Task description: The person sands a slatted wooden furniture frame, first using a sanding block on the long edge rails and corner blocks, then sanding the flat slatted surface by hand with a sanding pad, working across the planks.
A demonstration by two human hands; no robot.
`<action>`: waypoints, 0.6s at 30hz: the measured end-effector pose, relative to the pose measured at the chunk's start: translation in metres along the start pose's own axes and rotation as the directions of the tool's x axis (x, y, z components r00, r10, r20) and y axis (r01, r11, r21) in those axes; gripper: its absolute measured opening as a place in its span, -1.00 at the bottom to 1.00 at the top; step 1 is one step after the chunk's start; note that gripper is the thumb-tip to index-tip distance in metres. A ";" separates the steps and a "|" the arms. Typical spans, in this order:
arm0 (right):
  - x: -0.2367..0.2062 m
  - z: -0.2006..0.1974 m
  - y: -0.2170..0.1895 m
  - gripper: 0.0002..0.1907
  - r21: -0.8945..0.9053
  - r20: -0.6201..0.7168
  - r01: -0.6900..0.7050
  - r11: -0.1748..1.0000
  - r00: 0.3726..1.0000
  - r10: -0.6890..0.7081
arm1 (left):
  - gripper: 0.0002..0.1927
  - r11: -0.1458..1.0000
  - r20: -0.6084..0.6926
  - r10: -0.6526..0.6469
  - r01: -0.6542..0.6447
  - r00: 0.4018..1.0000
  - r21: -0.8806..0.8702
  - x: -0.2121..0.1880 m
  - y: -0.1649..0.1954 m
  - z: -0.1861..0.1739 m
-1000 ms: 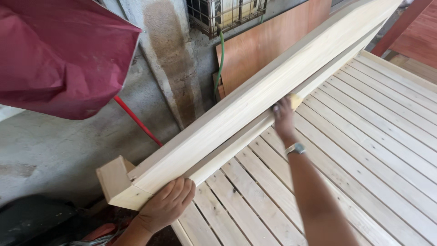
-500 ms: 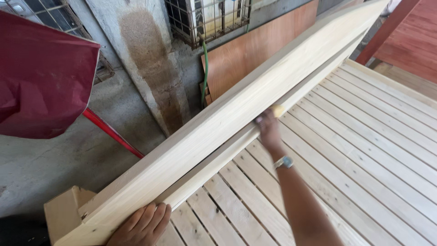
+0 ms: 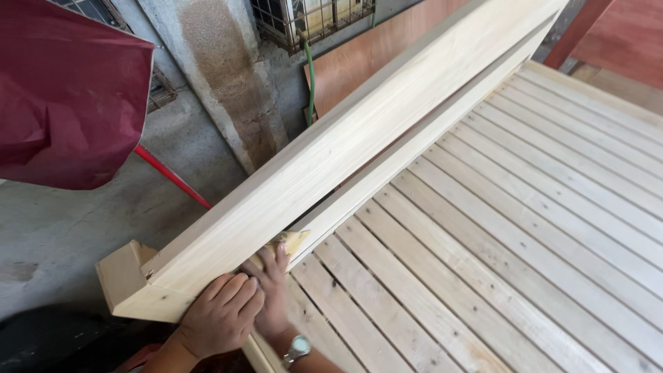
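Observation:
A long pale wooden side rail point(image 3: 359, 138) runs from the near left corner to the far upper right, beside a platform of pale slats point(image 3: 497, 228). My left hand point(image 3: 221, 314) rests flat on the rail's face near the corner post point(image 3: 124, 276). My right hand point(image 3: 273, 293), with a wristwatch point(image 3: 298, 347), sits just beside it. Its fingers press a yellowish piece of sandpaper point(image 3: 290, 240) against the ledge under the rail. The two hands touch each other.
A maroon cloth canopy point(image 3: 62, 97) with a red pole point(image 3: 173, 178) hangs at the left over concrete floor. Behind the rail stand a concrete pillar point(image 3: 221, 83), a reddish plywood sheet point(image 3: 373, 55), a green hose point(image 3: 311, 76) and a metal grille point(image 3: 311, 17).
My right hand has slid back along the rail's ledge with the sandpaper, from mid-rail to beside my left hand. The left hand stays near the corner.

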State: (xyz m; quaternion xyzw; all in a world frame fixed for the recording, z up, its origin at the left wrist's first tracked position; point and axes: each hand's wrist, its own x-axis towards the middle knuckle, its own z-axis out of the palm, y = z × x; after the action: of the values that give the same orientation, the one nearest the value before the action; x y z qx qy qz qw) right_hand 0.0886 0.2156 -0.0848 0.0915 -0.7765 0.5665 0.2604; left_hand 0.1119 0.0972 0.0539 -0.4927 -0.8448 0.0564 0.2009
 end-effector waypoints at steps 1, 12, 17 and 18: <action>-0.009 0.011 -0.015 -0.47 -0.070 0.051 -0.002 0.998 0.999 0.005 | -0.66 0.999 -0.029 0.024 -0.025 0.999 -0.029 -0.001 -0.001 -0.008; 0.131 -0.051 0.071 -0.10 -0.069 -0.552 -0.113 0.991 0.832 0.057 | -0.40 0.976 0.118 0.010 -0.035 0.993 0.214 0.039 -0.007 0.014; 0.216 -0.161 0.129 -0.21 0.350 -0.556 0.016 0.937 0.808 0.193 | -0.24 0.898 0.392 0.054 -0.216 0.918 0.383 0.108 -0.001 0.050; 0.226 -0.174 0.131 -0.22 0.612 -0.482 0.073 0.788 0.824 0.298 | -0.23 0.942 0.360 0.050 -0.163 0.932 0.293 0.121 -0.004 0.053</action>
State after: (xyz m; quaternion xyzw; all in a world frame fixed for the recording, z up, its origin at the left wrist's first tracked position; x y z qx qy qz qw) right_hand -0.1086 0.4561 -0.0405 -0.0474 -0.4477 0.8008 0.3950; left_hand 0.0349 0.2039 0.0415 -0.4817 -0.8183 0.2888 0.1217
